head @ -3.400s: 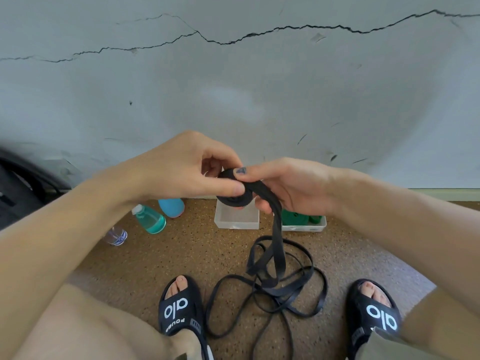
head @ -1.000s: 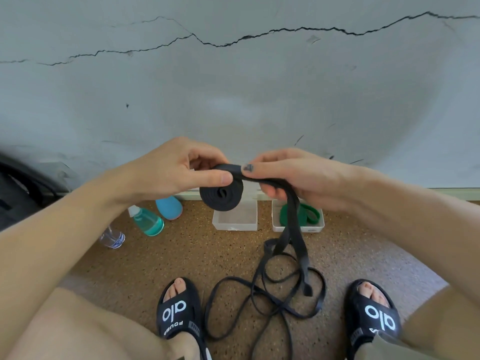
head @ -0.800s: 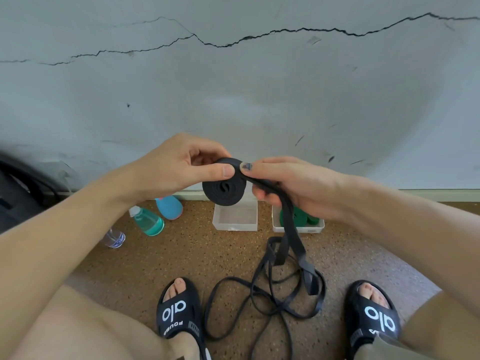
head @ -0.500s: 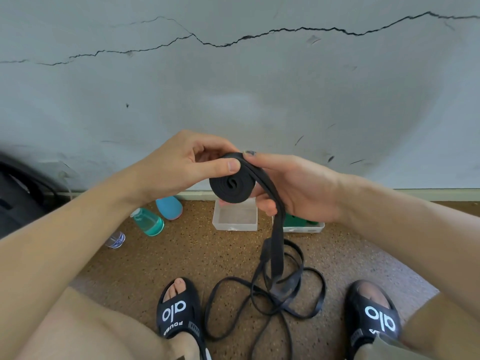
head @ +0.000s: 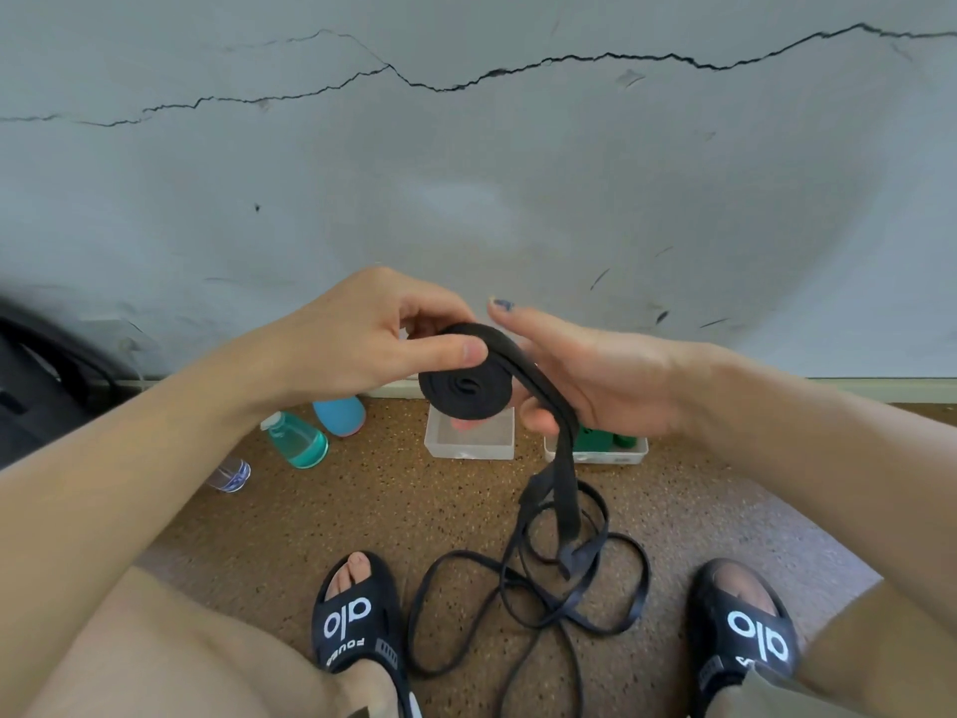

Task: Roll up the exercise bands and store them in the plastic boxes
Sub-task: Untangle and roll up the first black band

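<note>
A black exercise band is partly wound into a flat coil (head: 465,390) held in front of me. My left hand (head: 362,339) pinches the coil between thumb and fingers. My right hand (head: 585,375) cups the coil from the right, its fingers curled under the strap that runs off the roll. The loose band (head: 564,577) hangs down and lies tangled on the floor between my feet. Two clear plastic boxes stand by the wall: one (head: 468,438) looks empty, the other (head: 600,450) holds a rolled green band (head: 590,436), partly hidden by my right hand.
Bottles lie at the left by the wall: a teal one (head: 298,440), a blue one (head: 339,414) and a small clear one (head: 230,474). A dark bag (head: 36,386) sits at far left. My sandalled feet (head: 357,619) (head: 745,624) flank the tangle. A cracked grey wall rises behind.
The coil has grown by several turns and now faces the camera. The hanging strap has been drawn upward. My right thumb has lifted off the roll.
</note>
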Demonstrator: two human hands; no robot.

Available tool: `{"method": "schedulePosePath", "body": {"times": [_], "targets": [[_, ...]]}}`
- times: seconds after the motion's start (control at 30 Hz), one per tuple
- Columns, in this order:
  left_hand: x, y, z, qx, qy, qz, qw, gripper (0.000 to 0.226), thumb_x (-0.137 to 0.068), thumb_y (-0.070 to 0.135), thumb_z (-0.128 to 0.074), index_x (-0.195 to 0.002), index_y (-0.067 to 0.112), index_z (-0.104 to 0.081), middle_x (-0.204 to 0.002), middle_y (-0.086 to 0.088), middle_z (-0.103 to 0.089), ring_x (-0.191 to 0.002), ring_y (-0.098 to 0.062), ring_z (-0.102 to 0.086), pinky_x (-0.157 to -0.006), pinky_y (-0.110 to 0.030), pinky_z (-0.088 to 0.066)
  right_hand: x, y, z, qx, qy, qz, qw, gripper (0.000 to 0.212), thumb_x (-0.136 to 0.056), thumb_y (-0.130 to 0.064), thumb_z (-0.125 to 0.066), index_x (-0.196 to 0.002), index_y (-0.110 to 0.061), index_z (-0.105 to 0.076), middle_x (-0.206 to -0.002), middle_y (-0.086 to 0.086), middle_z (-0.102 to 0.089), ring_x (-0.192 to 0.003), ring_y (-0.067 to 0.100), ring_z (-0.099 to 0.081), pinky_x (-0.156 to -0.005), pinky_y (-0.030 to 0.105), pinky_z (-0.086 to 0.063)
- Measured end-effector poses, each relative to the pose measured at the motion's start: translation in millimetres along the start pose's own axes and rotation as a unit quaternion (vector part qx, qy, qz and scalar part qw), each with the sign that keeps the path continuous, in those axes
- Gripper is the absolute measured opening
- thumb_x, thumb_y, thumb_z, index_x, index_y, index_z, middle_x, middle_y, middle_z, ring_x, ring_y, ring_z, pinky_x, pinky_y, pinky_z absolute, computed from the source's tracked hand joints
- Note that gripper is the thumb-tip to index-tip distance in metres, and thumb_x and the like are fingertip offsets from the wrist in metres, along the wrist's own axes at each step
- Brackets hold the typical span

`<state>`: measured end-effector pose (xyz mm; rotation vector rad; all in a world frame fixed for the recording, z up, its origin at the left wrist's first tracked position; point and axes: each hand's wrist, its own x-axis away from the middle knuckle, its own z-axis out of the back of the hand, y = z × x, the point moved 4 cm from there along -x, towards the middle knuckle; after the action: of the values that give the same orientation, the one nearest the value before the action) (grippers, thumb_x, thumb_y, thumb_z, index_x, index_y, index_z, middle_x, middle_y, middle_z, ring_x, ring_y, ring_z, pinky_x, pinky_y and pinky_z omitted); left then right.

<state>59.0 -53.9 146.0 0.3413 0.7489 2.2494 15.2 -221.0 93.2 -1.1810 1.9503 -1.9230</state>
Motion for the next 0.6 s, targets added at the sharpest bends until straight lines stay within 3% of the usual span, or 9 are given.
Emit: {"method": "schedulePosePath", "body": {"times": [0.07,0.13,0.27,0.37,0.5,0.6], "targets": [[1.7,-3.2,2.1,0.006,0.014,0.006,1.0,0.029,-0.093,0.05,-0.06,-0.102,0.027,-0.074,-0.085,0.009,-0.072,-0.08,-0.013,-0.065,-0.07,-0.026,-0.048,-0.3,-0.4,1.9,-0.065,-0.021,0.013,0.998,0.041,-0.097,-0.053,-0.05,-0.122,-0.022,-0.062,-0.117,0.017,-0.073,-0.066,0.015,-0.041,-0.059,0.018,-0.046],[1.9,-1.8,3.7,0.02,0.023,0.007,0.999,0.02,-0.095,0.043,-0.06,-0.099,0.028,-0.073,-0.085,0.01,-0.072,-0.078,-0.009,-0.064,-0.068,-0.016,-0.046,-2.6,-0.4,5.3,-0.093,-0.012,0.028,0.995,0.034,-0.095,-0.045,-0.058,-0.117,-0.02,-0.063,-0.105,0.012,-0.074,-0.065,0.016,-0.042,-0.057,0.019,-0.046],[-0.4,1.8,-2.2,-0.006,-0.017,0.017,1.0,0.027,-0.082,0.055,-0.065,-0.089,0.03,-0.071,-0.069,0.003,-0.06,-0.064,-0.015,-0.053,-0.059,-0.022,-0.036,-7.8,2.5,5.9,-0.013,0.046,0.014,0.999,0.047,-0.082,-0.057,-0.065,-0.107,-0.017,-0.069,-0.092,0.006,-0.065,-0.06,0.011,-0.048,-0.059,0.022,-0.043],[-3.8,4.8,-6.8,-0.024,-0.04,0.011,0.999,0.033,-0.081,0.059,-0.064,-0.083,0.026,-0.069,-0.064,-0.003,-0.053,-0.056,-0.008,-0.043,-0.055,-0.023,-0.032,-9.8,5.7,1.9,0.043,0.071,0.005,0.997,0.057,-0.08,-0.068,-0.059,-0.098,-0.015,-0.069,-0.078,0.002,-0.065,-0.056,0.011,-0.048,-0.058,0.024,-0.04],[-1.3,4.5,0.1,0.039,-0.019,-0.012,0.999,0.023,-0.087,0.043,-0.07,-0.097,0.023,-0.076,-0.075,0.001,-0.067,-0.065,-0.009,-0.053,-0.063,-0.021,-0.039,-3.0,0.1,-0.4,0.014,0.018,-0.003,1.0,0.059,-0.085,-0.071,-0.043,-0.109,-0.023,-0.067,-0.099,0.007,-0.075,-0.056,0.011,-0.05,-0.058,0.023,-0.044],[1.8,-0.4,6.0,0.067,-0.005,-0.016,0.998,0.029,-0.086,0.05,-0.065,-0.094,0.024,-0.075,-0.079,0.001,-0.068,-0.071,-0.018,-0.057,-0.066,-0.022,-0.042,0.0,-2.8,0.1,-0.043,-0.032,0.013,0.998,0.048,-0.091,-0.058,-0.051,-0.123,-0.023,-0.063,-0.12,0.02,-0.073,-0.058,0.013,-0.043,-0.058,0.019,-0.045]]}}
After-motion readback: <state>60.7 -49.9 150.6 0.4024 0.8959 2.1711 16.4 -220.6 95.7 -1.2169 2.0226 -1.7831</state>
